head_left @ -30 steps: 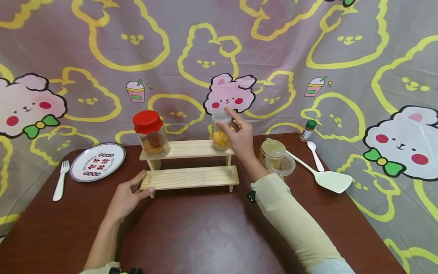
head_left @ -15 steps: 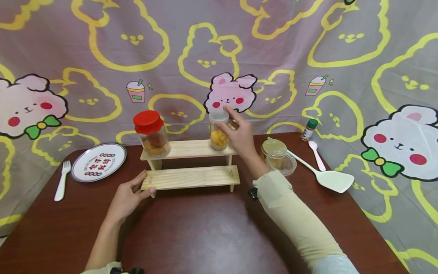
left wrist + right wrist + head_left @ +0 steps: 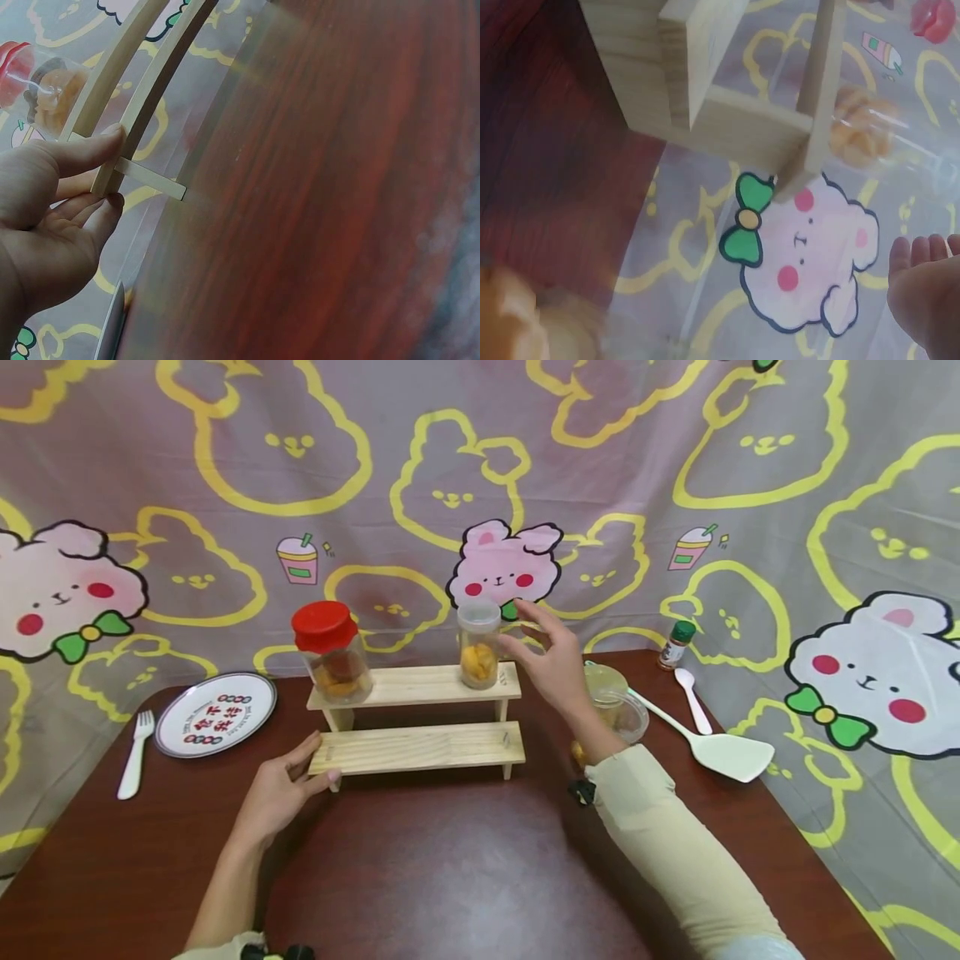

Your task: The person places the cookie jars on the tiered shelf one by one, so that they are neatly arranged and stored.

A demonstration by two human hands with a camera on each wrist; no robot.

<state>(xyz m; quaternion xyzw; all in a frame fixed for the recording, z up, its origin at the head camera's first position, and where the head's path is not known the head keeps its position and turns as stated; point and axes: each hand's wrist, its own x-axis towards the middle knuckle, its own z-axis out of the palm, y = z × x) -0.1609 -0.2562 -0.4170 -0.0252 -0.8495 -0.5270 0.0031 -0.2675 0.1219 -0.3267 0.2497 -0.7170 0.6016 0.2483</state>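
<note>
A two-step wooden rack point(image 3: 420, 750) stands on the table. My left hand point(image 3: 281, 793) grips the left end of its lower step, thumb and fingers on either side of the board in the left wrist view. On the upper step, at the right, stands a clear jar point(image 3: 478, 652) with a pale lid and yellow-orange pieces inside. My right hand point(image 3: 553, 664) is just right of this jar, fingers parted and holding nothing; a gap shows between them. A jar with a red lid point(image 3: 330, 652) stands at the upper step's left end.
Behind my right forearm, a partly hidden jar point(image 3: 606, 678) and a clear round lid point(image 3: 637, 717) sit on the table. Farther right are a white spatula point(image 3: 731, 756), a white spoon point(image 3: 693, 702) and a green-capped bottle point(image 3: 677, 645). A plate point(image 3: 180, 739) and fork point(image 3: 135, 756) lie left.
The pale-lidded jar shifted slightly left on the upper step, then my right hand let go of it and drew back to the right. My left hand stays on the rack.
</note>
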